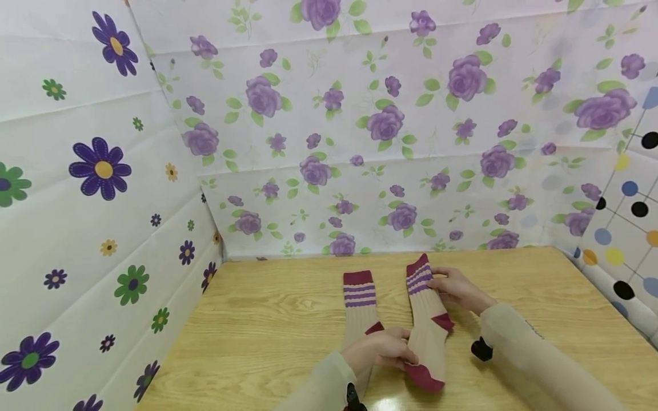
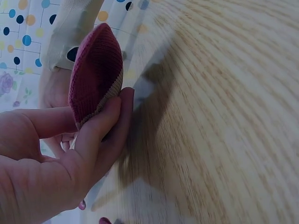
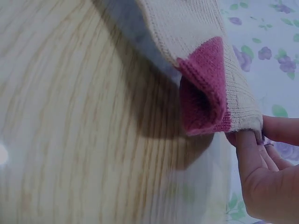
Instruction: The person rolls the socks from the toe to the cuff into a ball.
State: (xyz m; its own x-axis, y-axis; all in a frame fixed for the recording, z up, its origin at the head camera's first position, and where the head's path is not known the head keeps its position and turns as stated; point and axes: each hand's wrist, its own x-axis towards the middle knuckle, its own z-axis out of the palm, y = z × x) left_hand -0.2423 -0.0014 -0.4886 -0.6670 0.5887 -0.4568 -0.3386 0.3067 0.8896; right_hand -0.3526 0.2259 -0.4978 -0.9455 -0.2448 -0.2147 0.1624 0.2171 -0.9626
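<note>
A cream sock (image 1: 428, 319) with a maroon cuff, toe and heel and purple stripes hangs between both hands over the table. My left hand (image 1: 386, 347) pinches it near the toe; the left wrist view shows the maroon toe (image 2: 96, 70) standing up from the fingers. By the striped part below the cuff, my right hand (image 1: 460, 288) grips the other end. In the right wrist view the maroon heel (image 3: 205, 88) juts out, folded. A second, matching sock (image 1: 360, 302) lies flat on the table to the left, its foot partly hidden behind my left hand and forearm.
The wooden table (image 1: 257, 319) has a pale, glossy grain. White cloth with purple roses (image 1: 385, 123) hangs behind it. Cloth walls stand at both sides, flowers on the left (image 1: 103, 168), dots on the right (image 1: 629, 188). Both sleeves carry dark wrist devices.
</note>
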